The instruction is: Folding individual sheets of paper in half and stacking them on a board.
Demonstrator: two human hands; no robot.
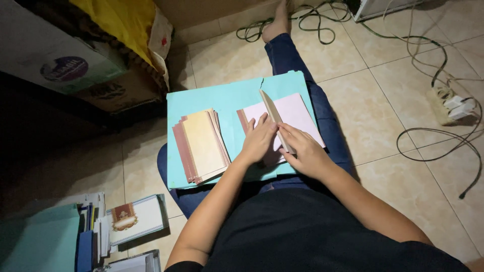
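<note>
Head view: I logged the left hand (258, 140) pressing flat, fingers spread, on the pink sheet (297, 113). The right hand (301, 149) pinched its raised folded flap (272, 108). A tan card stack (201, 145) lay left of both, on the teal folder (227, 98).

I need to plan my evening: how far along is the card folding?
A fanned stack of cards lies on the teal folder, apparently finished. The left hand presses a pink card while the right hand raises its flap. More cards lie on the floor; whether they await folding is unclear.
</note>
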